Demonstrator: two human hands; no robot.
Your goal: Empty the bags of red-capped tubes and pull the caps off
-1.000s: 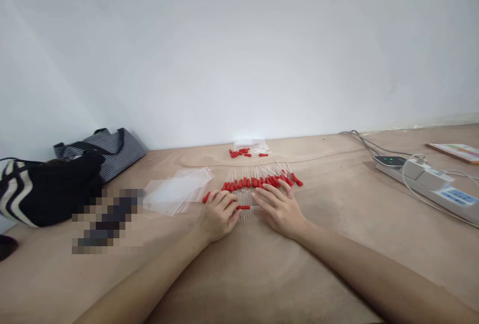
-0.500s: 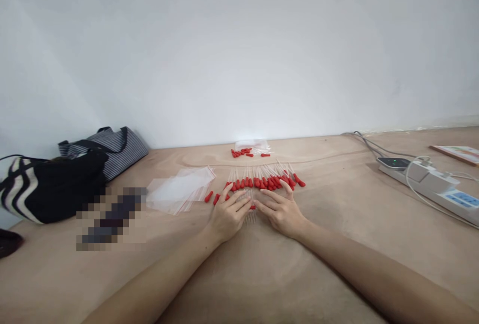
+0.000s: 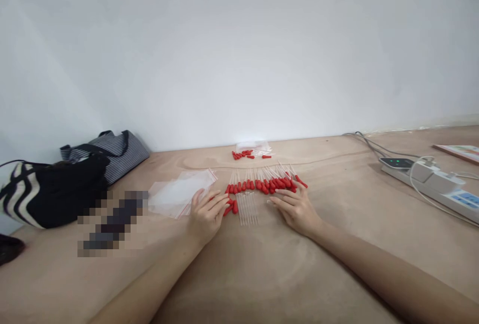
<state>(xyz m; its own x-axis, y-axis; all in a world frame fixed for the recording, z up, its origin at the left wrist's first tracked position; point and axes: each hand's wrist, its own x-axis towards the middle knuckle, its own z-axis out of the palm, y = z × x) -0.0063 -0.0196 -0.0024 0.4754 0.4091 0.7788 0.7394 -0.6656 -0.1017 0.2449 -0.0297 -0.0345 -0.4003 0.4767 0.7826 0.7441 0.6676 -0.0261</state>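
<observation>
My left hand (image 3: 208, 215) lies low over the table, fingers spread and slightly bent, touching a few loose red rubber bulbs (image 3: 234, 207). More red shows between its fingers. Just right of these bulbs, several thin clear dropper tubes (image 3: 248, 209) lie side by side, tips toward me. My right hand (image 3: 295, 210) rests with fingers stretched toward the left, beside the near edge of a row of droppers with red bulbs (image 3: 258, 184). A small clear tip shows by its fingertips; what it belongs to is hidden. The droppers' pale tubes point away from me.
Clear zip bags (image 3: 179, 192) lie fanned out at left. Near the wall are more red bulbs (image 3: 242, 154) and a clear bag of tubes (image 3: 258, 147). A striped bag (image 3: 119, 154) and a black bag (image 3: 75, 189) sit far left; a power strip (image 3: 449, 192) with cables lies at right.
My hands have moved apart, uncovering the clear tubes. My left hand has shifted left onto the loose bulbs, some of which now lie farther right. My right hand has moved slightly right.
</observation>
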